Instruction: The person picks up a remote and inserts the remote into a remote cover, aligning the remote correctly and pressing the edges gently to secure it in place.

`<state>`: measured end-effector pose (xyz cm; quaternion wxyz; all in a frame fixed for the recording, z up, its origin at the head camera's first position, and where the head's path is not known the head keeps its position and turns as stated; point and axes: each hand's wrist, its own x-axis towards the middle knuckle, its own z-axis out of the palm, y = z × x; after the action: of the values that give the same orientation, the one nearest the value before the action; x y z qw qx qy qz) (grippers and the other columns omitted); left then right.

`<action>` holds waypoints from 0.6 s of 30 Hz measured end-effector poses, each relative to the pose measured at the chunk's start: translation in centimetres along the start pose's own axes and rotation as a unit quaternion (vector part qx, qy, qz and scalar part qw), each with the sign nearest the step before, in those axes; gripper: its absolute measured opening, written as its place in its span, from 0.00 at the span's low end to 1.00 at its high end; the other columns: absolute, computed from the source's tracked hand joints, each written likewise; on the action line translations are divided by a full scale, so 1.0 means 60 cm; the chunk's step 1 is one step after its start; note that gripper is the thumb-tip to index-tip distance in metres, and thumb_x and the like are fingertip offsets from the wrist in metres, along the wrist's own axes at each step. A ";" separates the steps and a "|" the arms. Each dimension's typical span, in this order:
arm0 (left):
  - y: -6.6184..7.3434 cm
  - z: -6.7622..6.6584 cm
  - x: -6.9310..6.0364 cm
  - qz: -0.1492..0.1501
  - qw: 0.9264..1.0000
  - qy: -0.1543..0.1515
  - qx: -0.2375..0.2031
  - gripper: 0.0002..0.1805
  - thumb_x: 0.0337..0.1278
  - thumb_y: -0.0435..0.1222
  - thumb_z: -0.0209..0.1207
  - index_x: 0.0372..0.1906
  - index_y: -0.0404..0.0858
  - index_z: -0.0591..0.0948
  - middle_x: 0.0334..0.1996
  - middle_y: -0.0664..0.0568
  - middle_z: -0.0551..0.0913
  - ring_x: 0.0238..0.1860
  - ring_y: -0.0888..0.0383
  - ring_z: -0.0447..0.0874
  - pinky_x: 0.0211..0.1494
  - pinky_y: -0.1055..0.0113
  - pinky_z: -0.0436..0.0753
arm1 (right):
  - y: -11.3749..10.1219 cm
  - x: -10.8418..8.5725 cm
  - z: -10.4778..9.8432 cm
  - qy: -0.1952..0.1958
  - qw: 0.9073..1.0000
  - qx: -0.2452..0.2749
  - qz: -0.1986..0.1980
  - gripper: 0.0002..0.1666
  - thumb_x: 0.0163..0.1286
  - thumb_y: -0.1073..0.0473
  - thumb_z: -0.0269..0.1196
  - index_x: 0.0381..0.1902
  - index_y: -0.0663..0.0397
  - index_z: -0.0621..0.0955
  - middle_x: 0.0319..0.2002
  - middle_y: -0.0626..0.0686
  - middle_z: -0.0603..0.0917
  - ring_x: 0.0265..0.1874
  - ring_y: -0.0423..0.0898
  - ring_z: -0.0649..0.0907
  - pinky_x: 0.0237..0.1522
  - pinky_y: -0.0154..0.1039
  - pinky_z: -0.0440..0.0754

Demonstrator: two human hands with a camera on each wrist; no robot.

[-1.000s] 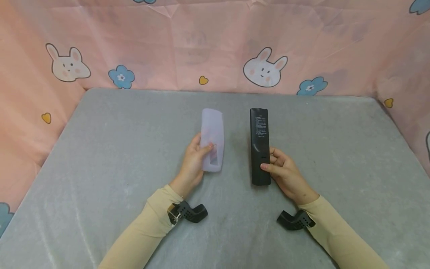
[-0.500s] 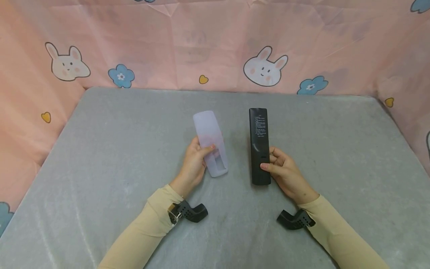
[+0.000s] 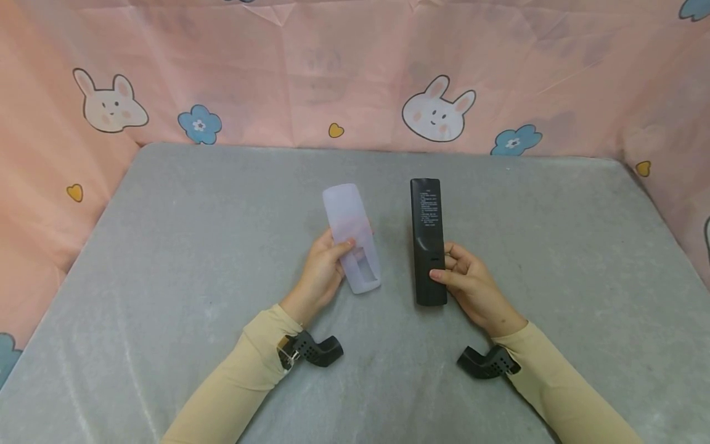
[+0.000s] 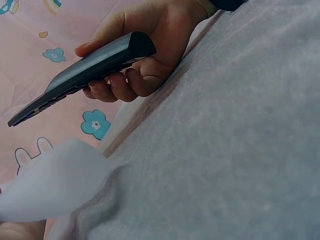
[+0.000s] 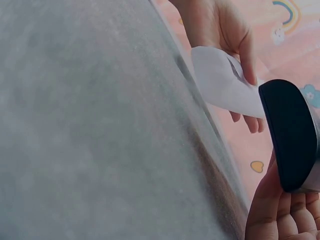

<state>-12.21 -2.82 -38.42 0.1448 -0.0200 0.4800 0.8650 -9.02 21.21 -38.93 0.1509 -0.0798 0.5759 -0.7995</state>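
Note:
In the head view my left hand (image 3: 318, 271) pinches a translucent whitish sleeve (image 3: 346, 206), thumb on top near its cut-out, the sleeve tilted with its upper end to the left. My right hand (image 3: 479, 290) holds a black remote (image 3: 427, 240) upright in the picture, its printed back towards me and the thumb on its lower part. A gap separates the two things. The left wrist view shows the remote (image 4: 95, 65) from its side, fingers curled beneath it. In the right wrist view the remote's end (image 5: 290, 135) is close up, with the sleeve (image 5: 222, 82) beyond it.
A grey cloth covers the table (image 3: 222, 203). Behind it and at both sides hangs a pink curtain (image 3: 366, 74) with rabbits, flowers and hearts. Black wrist mounts (image 3: 318, 350) stick out inward from both sleeves.
The translucent sleeve has turned in my left hand, from nearly straight to tilted, and shifted slightly right with its lower end. The right hand and remote have hardly moved.

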 end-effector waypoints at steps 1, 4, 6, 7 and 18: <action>0.000 0.000 0.000 -0.002 1.000 -0.002 -0.002 0.25 0.63 0.21 0.41 0.66 0.24 0.59 0.63 0.32 0.66 0.63 0.44 0.67 0.65 0.56 0.67 | 0.000 0.000 0.000 0.000 1.000 0.000 0.000 0.16 0.62 0.78 0.55 0.45 0.58 0.73 0.39 0.50 0.84 0.38 0.40 0.82 0.40 0.34 0.81; 0.002 0.002 -0.001 -0.006 1.000 -0.003 -0.001 0.25 0.63 0.21 0.41 0.65 0.23 0.59 0.63 0.31 0.66 0.63 0.44 0.67 0.65 0.56 0.67 | 0.000 0.000 0.000 -0.001 1.000 0.001 0.000 0.16 0.62 0.78 0.55 0.44 0.58 0.73 0.39 0.50 0.85 0.37 0.40 0.82 0.40 0.34 0.81; 0.003 0.002 -0.002 -0.006 1.000 -0.001 0.005 0.24 0.62 0.20 0.41 0.65 0.22 0.60 0.63 0.31 0.66 0.61 0.46 0.69 0.65 0.56 0.68 | 0.000 0.000 0.001 -0.004 1.000 0.002 -0.002 0.16 0.62 0.78 0.55 0.44 0.57 0.73 0.38 0.50 0.85 0.37 0.40 0.82 0.40 0.34 0.81; 0.003 0.002 -0.002 -0.007 1.000 0.002 0.009 0.24 0.62 0.20 0.42 0.64 0.21 0.60 0.63 0.31 0.66 0.60 0.48 0.71 0.64 0.56 0.68 | 0.000 0.000 0.001 -0.006 1.000 0.002 -0.003 0.16 0.62 0.78 0.55 0.44 0.57 0.73 0.38 0.50 0.85 0.37 0.40 0.82 0.40 0.34 0.81; -0.005 0.001 0.001 -0.009 0.997 0.037 0.060 0.23 0.62 0.23 0.48 0.63 0.24 0.65 0.59 0.35 0.72 0.52 0.55 0.75 0.61 0.55 0.72 | 0.001 -0.001 0.001 -0.019 1.000 0.004 0.000 0.16 0.64 0.78 0.54 0.45 0.56 0.72 0.38 0.49 0.84 0.36 0.40 0.82 0.37 0.34 0.81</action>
<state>-12.19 -2.61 -38.65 0.1351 -0.0476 0.5359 0.8320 -8.93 21.19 -38.94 0.1621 -0.0948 0.5697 -0.8001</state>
